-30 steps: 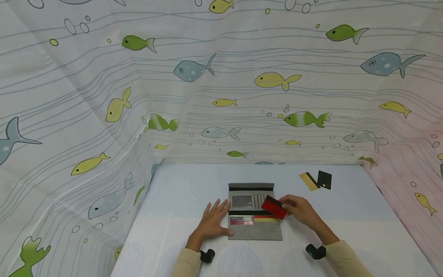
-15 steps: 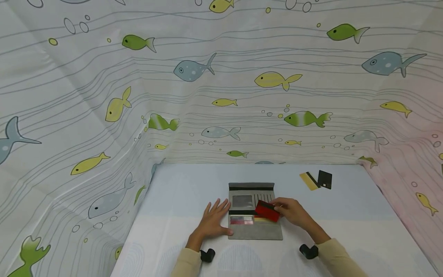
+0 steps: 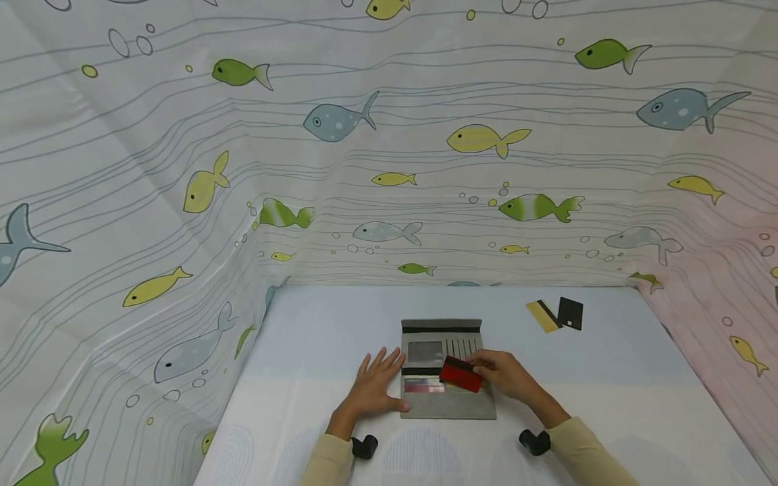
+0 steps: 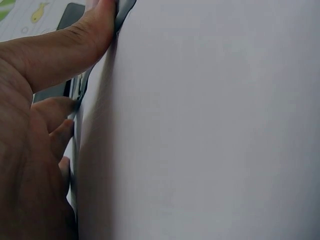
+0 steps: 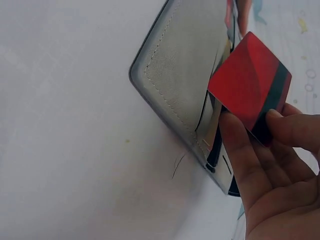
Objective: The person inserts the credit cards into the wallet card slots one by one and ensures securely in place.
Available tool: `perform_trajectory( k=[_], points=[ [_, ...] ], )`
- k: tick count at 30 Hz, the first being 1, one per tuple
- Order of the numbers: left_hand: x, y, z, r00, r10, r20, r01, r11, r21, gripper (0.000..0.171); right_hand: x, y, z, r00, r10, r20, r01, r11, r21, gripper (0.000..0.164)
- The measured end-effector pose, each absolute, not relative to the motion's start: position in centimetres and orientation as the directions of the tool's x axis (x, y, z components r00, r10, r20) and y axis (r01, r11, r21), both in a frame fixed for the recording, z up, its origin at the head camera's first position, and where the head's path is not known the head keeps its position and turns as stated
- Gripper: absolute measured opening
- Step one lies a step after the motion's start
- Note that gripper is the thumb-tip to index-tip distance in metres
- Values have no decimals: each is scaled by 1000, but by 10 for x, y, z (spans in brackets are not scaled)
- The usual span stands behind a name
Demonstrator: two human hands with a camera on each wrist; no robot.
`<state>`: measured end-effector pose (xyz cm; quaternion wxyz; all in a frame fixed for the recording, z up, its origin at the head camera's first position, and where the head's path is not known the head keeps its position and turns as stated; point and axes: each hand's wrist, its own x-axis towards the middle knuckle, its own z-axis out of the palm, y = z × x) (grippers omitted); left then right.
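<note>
At left, the left hand [image 3: 373,391] rests with fingers extended and spread along the left edge of an unfolded grey wallet [image 3: 446,408]. Over the wallet's middle and right, a tilted red card [image 3: 460,379] is pinched by the right hand [image 3: 512,378]; the right wrist view reveals the thumb on its dark stripe and wallet stitching unseen from the head. Farther right, on the table's far part, only the head view shows a gold card [image 3: 540,317] and a black card [image 3: 570,313].
</note>
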<state>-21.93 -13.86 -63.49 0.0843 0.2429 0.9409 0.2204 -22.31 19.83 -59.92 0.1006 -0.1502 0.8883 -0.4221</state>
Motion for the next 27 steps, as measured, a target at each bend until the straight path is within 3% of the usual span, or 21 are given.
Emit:
perform_trajectory(
  k=[11, 21, 27],
  points=[
    [-220, -139, -634, -863, 503, -48, 433, 785, 442, 109, -225, 201, -596, -927, -374, -18, -241, 632, -737, 21],
    [-219, -137, -631, -873, 483, -71, 391, 779, 491, 109, -221, 199, -603, -920, -391, 0, -247, 581, -776, 22],
    [-219, -137, -631, -874, 480, -73, 389, 782, 486, 109, -219, 203, -599, -911, -412, 17, -298, 629, -718, 20]
  ],
)
